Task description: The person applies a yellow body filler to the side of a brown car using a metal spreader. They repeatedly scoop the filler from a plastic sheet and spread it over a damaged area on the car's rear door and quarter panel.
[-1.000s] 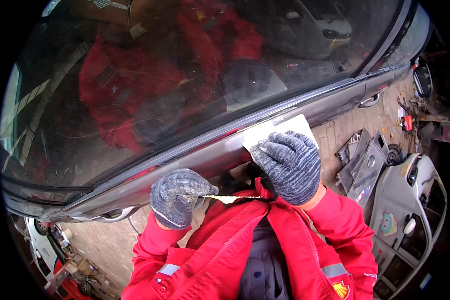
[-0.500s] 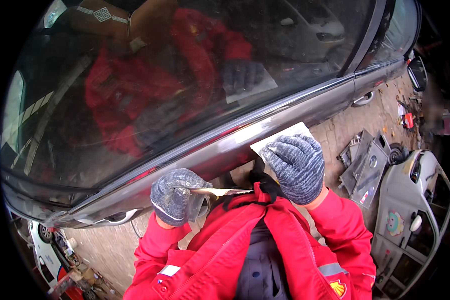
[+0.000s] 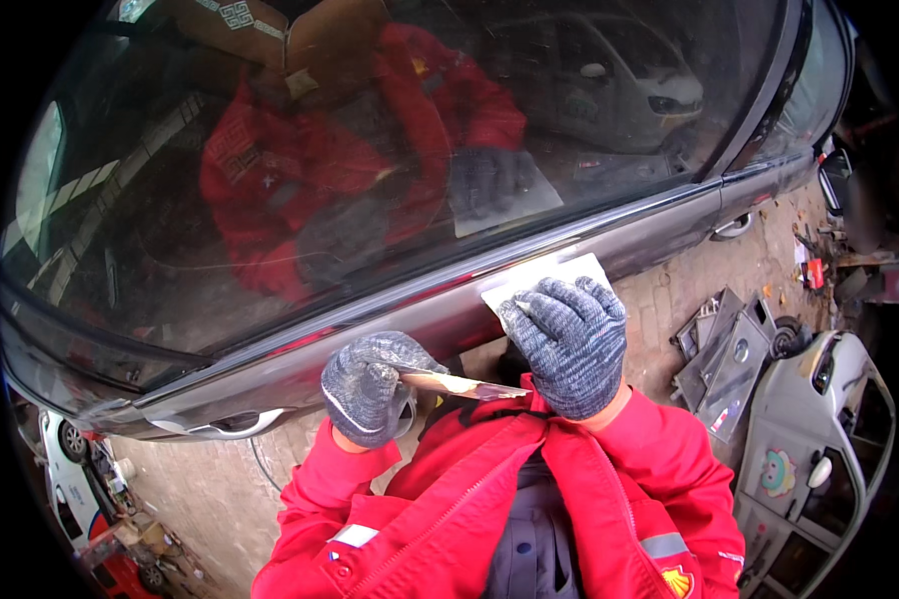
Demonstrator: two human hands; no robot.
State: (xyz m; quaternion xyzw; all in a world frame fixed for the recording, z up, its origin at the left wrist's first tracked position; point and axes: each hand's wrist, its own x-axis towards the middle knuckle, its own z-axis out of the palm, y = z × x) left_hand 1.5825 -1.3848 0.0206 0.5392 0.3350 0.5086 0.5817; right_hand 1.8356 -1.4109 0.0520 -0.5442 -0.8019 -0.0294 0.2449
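Observation:
Both hands wear grey speckled knit gloves. My right hand point(image 3: 572, 349) grips a flat, pale filler spreader point(image 3: 591, 268), fingers spread along its near face. The spreader's far edge lies at the upper door panel point(image 3: 400, 317) of a dark grey-brown car, just below the window trim; whether it touches cannot be made out. My left hand point(image 3: 372, 391) is closed on a thin putty board point(image 3: 489, 390), seen nearly edge-on in front of my red jacket. Cream-coloured filler point(image 3: 454, 382) sits on that board.
The car's dark window point(image 3: 310, 200) reflects my jacket and gloves. A chrome door handle point(image 3: 240, 424) is at lower left, another point(image 3: 734, 226) at right. Metal panels point(image 3: 724, 364) lie on the brick ground point(image 3: 659, 309) beside a silver car body point(image 3: 809, 449). A white car point(image 3: 65, 469) stands far left.
My right hand and the spreader have shifted slightly left and down along the panel, covering much of a pale patch. My left hand with the board has moved a little right.

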